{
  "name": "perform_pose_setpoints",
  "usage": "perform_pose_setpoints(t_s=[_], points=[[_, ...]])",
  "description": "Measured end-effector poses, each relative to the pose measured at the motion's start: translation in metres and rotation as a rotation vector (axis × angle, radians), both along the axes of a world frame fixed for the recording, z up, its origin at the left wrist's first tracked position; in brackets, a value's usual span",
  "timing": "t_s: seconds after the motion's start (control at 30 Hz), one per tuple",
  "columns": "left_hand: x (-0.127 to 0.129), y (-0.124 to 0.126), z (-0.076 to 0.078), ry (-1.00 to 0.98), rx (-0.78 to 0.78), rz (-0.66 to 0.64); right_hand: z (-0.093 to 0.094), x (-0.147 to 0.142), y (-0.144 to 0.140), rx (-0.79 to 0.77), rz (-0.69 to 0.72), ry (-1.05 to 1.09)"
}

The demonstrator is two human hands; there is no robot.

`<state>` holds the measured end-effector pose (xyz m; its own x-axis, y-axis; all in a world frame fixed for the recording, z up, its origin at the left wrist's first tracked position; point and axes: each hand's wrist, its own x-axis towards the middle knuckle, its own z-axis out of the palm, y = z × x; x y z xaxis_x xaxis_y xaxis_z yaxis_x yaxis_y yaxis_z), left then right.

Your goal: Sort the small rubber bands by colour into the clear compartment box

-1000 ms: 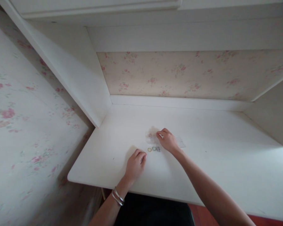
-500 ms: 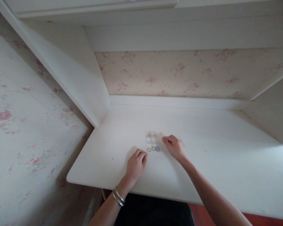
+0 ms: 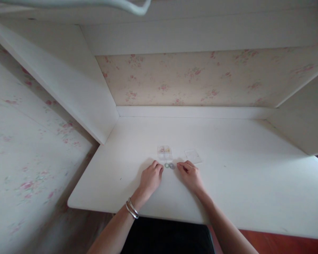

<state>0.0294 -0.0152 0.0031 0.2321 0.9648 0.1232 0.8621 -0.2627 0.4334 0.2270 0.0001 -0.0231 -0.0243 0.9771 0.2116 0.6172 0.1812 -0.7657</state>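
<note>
A clear plastic box [image 3: 164, 152] with small compartments stands on the white desk, some red and yellow bits inside it. In front of it lie a small greenish ring [image 3: 166, 165] and a grey ring [image 3: 172, 165], close together. My left hand [image 3: 150, 176] rests on the desk just left of the rings, its fingers curled together. To their right is my right hand [image 3: 189, 173], thumb and fingertips pinched. Whatever either hand has in its fingertips is hidden or too small to name. The clear lid [image 3: 193, 156] lies flat behind my right hand.
The white desk [image 3: 240, 194] has a raised back strip and a side panel [image 3: 69, 70] on the left. A shelf [image 3: 174, 35] overhangs the back. A pale curved bar [image 3: 132, 6] crosses the top left of the view.
My right hand has moved toward me, uncovering the lid. The separate yellow ring near my left fingertips no longer shows. My view has shifted slightly.
</note>
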Motion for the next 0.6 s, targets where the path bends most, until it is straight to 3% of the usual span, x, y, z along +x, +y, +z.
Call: perform_pose_setpoints(t_s=[0.13, 0.4, 0.6], points=[[0.000, 0.000, 0.001, -0.058, -0.005, -0.001, -0.001, 0.000, 0.000, 0.012, 0.009, -0.014], [-0.001, 0.016, 0.009, -0.388, -0.029, 0.060, -0.001, 0.004, 0.001, 0.016, 0.036, -0.019], [0.004, 0.047, 0.019, -0.354, 0.049, 0.053, -0.003, 0.005, 0.003, 0.004, 0.042, -0.030]])
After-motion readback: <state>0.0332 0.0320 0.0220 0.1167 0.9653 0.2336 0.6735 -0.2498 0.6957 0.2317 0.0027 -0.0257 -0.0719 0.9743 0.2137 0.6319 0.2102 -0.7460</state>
